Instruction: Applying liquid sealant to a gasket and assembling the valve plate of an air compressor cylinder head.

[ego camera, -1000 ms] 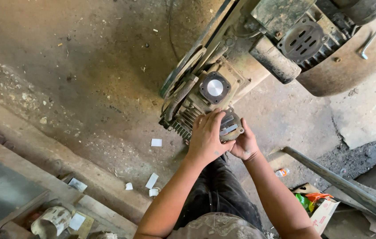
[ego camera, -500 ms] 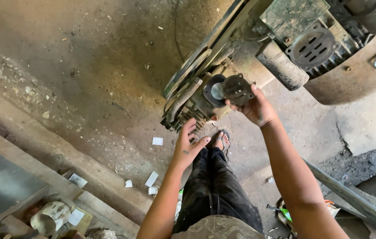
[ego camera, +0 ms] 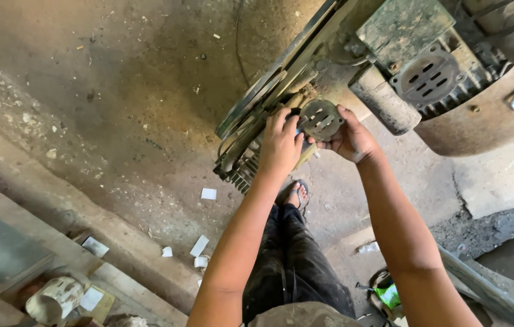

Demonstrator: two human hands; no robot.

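There is only one view, from the person's head, facing steeply down along both forearms. It is close to the hands at the frame centre; the machine (ego camera: 402, 72) fills the upper right, the concrete floor (ego camera: 105, 91) the left.

Stained concrete floor (ego camera: 118, 91), white paper scraps (ego camera: 208, 194) scattered, raised concrete ledge (ego camera: 57, 212), daylight at right.

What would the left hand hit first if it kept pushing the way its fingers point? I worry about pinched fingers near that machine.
Likely the machine's finned metal body, right where the left hand already rests beside the round slotted plate; depth is unclear.
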